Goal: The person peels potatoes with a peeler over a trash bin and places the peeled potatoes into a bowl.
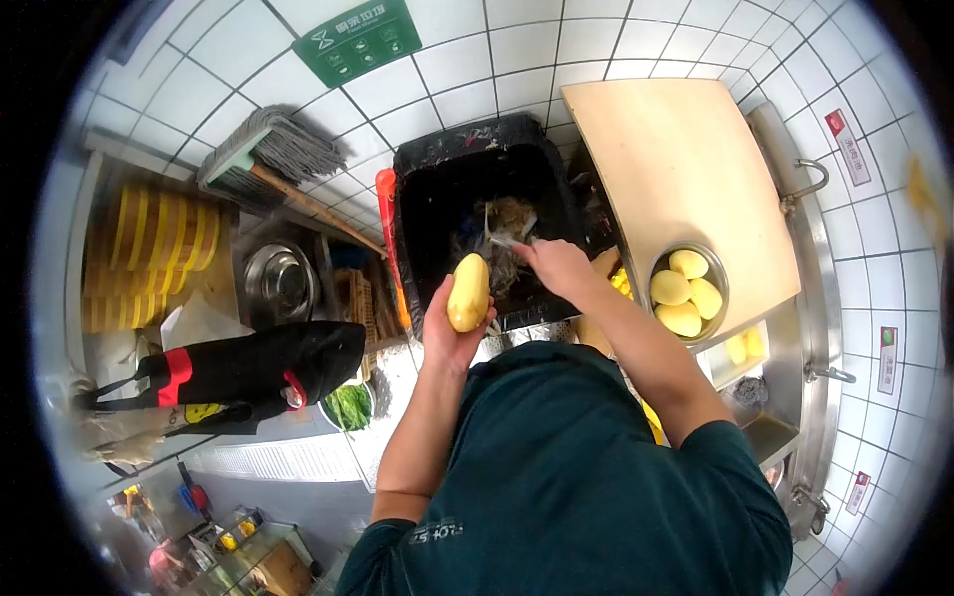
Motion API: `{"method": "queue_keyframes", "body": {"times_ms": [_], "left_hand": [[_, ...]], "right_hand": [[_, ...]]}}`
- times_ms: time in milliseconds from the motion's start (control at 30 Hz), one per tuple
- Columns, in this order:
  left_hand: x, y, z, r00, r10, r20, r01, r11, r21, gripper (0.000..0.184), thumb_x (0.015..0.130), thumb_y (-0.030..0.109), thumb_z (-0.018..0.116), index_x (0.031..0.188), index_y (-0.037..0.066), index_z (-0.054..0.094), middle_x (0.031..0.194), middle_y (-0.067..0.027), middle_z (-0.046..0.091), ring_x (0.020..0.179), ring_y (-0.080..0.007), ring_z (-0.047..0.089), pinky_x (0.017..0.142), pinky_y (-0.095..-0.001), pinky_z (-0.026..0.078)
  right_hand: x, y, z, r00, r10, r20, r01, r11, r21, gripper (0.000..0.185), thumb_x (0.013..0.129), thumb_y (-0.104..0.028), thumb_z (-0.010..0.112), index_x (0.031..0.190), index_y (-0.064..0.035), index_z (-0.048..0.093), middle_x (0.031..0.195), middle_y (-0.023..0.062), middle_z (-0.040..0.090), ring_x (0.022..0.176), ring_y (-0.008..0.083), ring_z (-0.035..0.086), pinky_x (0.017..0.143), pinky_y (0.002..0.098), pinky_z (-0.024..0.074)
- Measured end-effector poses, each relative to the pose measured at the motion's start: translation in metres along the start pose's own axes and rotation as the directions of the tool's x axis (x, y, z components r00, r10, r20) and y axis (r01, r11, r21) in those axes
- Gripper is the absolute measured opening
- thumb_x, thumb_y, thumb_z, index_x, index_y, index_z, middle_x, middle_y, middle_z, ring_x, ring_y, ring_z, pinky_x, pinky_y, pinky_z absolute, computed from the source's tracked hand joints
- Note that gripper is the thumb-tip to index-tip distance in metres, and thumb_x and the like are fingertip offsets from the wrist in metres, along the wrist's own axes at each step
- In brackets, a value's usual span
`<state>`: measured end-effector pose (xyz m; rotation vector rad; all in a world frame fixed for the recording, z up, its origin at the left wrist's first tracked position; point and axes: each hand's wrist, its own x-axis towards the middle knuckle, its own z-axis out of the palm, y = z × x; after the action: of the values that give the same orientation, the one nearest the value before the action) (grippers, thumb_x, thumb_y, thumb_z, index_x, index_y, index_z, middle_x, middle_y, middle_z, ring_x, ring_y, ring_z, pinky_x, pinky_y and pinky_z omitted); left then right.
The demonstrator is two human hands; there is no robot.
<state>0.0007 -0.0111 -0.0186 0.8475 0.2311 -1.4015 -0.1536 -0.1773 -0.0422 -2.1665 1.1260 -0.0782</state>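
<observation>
My left hand (444,333) holds a pale yellow, peeled potato (469,293) upright, with fingers wrapped around its lower part. My right hand (558,266) grips a small, light-coloured peeler (505,241), held apart from the potato; its blade is blurred. Both hands are over the near side of a black bin (417,214). Dark scraps and peelings (512,219) lie inside it. To the right, a metal bowl (658,260) with several peeled potatoes (671,288) stands on a wooden board.
The wooden board (686,159) lies across the sink counter, with taps (810,179) along the wall. More yellow pieces (745,346) sit in the sink. A mop (268,149) leans left of the bin. A black apron (258,368) hangs at left, near a bowl of greens (348,405).
</observation>
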Motion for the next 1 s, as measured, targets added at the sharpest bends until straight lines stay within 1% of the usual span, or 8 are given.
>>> {"method": "queue_keyframes", "body": {"times_ms": [133, 333, 467, 500, 767, 867, 900, 1000], "left_hand": [[-0.001, 0.000, 0.001, 1.000, 0.021, 0.007, -0.020, 0.998, -0.054, 0.048, 0.105, 0.044, 0.050, 0.130, 0.003, 0.060, 0.111, -0.0157, 0.067, 0.096, -0.0285, 0.064, 0.081, -0.0396, 0.054], [-0.003, 0.001, 0.011, 0.991, 0.005, -0.132, -0.017, 0.996, -0.089, 0.045, 0.104, 0.042, 0.053, 0.127, 0.005, 0.063, 0.112, -0.0143, 0.068, 0.099, -0.0293, 0.065, 0.082, -0.0407, 0.052], [-0.005, -0.003, 0.006, 0.999, 0.009, -0.045, -0.008, 1.000, 0.018, 0.043, 0.103, 0.039, 0.054, 0.127, 0.003, 0.063, 0.110, -0.0148, 0.068, 0.095, -0.0309, 0.066, 0.076, -0.0405, 0.053], [-0.005, -0.001, 0.007, 0.999, 0.008, -0.032, -0.007, 1.000, 0.007, 0.044, 0.103, 0.039, 0.055, 0.127, 0.004, 0.062, 0.111, -0.0150, 0.068, 0.096, -0.0313, 0.065, 0.076, -0.0411, 0.054], [-0.008, 0.000, 0.012, 0.993, 0.011, -0.114, -0.020, 0.997, -0.080, 0.043, 0.105, 0.040, 0.049, 0.126, 0.005, 0.063, 0.116, -0.0132, 0.068, 0.105, -0.0292, 0.063, 0.085, -0.0433, 0.053], [-0.012, 0.002, 0.008, 0.999, -0.012, -0.040, 0.011, 0.999, -0.030, 0.044, 0.105, 0.039, 0.048, 0.127, 0.004, 0.063, 0.111, -0.0159, 0.069, 0.099, -0.0299, 0.065, 0.082, -0.0424, 0.053], [-0.013, 0.002, 0.007, 1.000, -0.025, 0.012, 0.025, 1.000, -0.006, 0.045, 0.105, 0.039, 0.047, 0.127, 0.003, 0.063, 0.109, -0.0165, 0.069, 0.098, -0.0302, 0.065, 0.081, -0.0423, 0.053], [-0.009, 0.003, 0.013, 1.000, 0.001, 0.022, -0.001, 0.999, -0.038, 0.047, 0.104, 0.040, 0.049, 0.129, 0.003, 0.061, 0.109, -0.0185, 0.068, 0.096, -0.0320, 0.065, 0.078, -0.0431, 0.054]], "right_hand": [[-0.017, -0.011, -0.003, 0.997, -0.048, -0.060, 0.060, 0.976, 0.211, 0.059, 0.106, -0.051, 0.049, 0.088, 0.0012, 0.069, 0.087, 0.0299, 0.068, 0.087, 0.0484, 0.068, 0.074, 0.0542, 0.0534], [-0.049, -0.032, 0.003, 0.911, -0.412, 0.022, 0.406, 0.904, 0.136, 0.062, 0.107, -0.057, 0.042, 0.087, -0.0030, 0.066, 0.078, 0.0227, 0.070, 0.075, 0.0440, 0.070, 0.070, 0.0524, 0.0567], [-0.008, 0.001, 0.000, 0.997, -0.069, 0.036, 0.074, 0.983, -0.166, 0.061, 0.108, -0.053, 0.042, 0.086, -0.0029, 0.070, 0.081, 0.0233, 0.071, 0.081, 0.0433, 0.071, 0.073, 0.0519, 0.0576], [-0.007, 0.000, -0.002, 0.997, -0.048, -0.066, 0.043, 0.996, -0.073, 0.065, 0.107, -0.055, 0.042, 0.085, -0.0019, 0.071, 0.083, 0.0251, 0.071, 0.085, 0.0438, 0.071, 0.074, 0.0523, 0.0573], [-0.053, -0.036, 0.004, 0.922, -0.379, 0.084, 0.369, 0.923, 0.111, 0.061, 0.105, -0.059, 0.044, 0.088, -0.0040, 0.065, 0.079, 0.0227, 0.070, 0.076, 0.0446, 0.069, 0.070, 0.0542, 0.0552], [-0.033, -0.026, 0.004, 0.987, -0.152, -0.061, 0.155, 0.986, 0.060, 0.057, 0.106, -0.053, 0.047, 0.089, -0.0024, 0.068, 0.083, 0.0241, 0.070, 0.080, 0.0469, 0.068, 0.072, 0.0563, 0.0538], [-0.018, -0.021, -0.011, 0.997, -0.026, 0.067, 0.033, 0.993, -0.110, 0.058, 0.106, -0.052, 0.047, 0.088, -0.0011, 0.069, 0.085, 0.0251, 0.071, 0.082, 0.0475, 0.068, 0.073, 0.0559, 0.0542], [0.001, 0.009, 0.006, 0.994, -0.048, -0.094, 0.053, 0.998, 0.046, 0.058, 0.106, -0.051, 0.048, 0.086, -0.0009, 0.070, 0.085, 0.0268, 0.069, 0.082, 0.0487, 0.067, 0.072, 0.0549, 0.0534]]}}
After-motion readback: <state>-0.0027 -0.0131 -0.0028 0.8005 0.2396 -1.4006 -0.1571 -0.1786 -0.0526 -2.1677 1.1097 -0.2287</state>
